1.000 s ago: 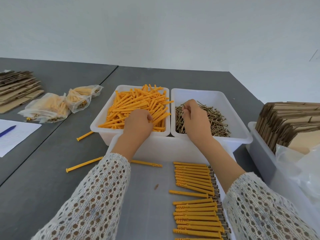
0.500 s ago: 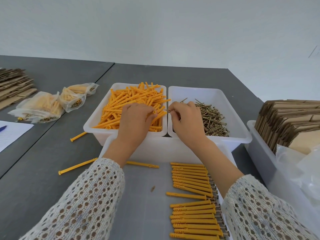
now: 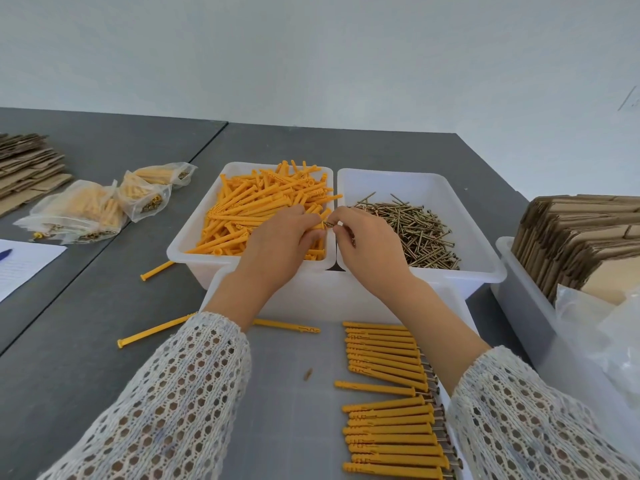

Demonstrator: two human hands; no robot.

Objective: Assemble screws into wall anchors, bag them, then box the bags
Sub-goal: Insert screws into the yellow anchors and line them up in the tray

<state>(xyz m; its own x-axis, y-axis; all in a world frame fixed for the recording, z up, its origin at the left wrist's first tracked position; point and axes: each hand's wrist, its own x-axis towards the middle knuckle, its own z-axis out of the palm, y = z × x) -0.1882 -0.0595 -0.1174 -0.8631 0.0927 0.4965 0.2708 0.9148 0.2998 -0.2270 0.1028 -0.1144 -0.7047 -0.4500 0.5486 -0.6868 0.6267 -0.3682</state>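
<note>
A: Well, is any writing legible?

B: None. The sheet (image 3: pixel 24 261) far left of the hands carries lines too small to read, and the bags (image 3: pixel 104 206) beyond it show no readable label.

A: How do the parts look?

B: The anchors (image 3: pixel 263 206) are long orange plastic pegs heaped in a white bin (image 3: pixel 187 244) under the left hand. The screws (image 3: pixel 412 230) are thin and brass-coloured, piled in a second bin (image 3: pixel 485 258) under the right hand.

A: And the hands?

B: The left hand (image 3: pixel 280 247) has its fingers curled round one anchor. The right hand (image 3: pixel 370 247) pinches a screw (image 3: pixel 329 224) at its fingertips, meeting the anchor's end between the two bins.

A: Anything finished?

B: A row of assembled anchors (image 3: pixel 391 410) lies near the right forearm, screw heads pointing right. Flat cartons (image 3: pixel 571 244) stand to the right of the hands.
</note>
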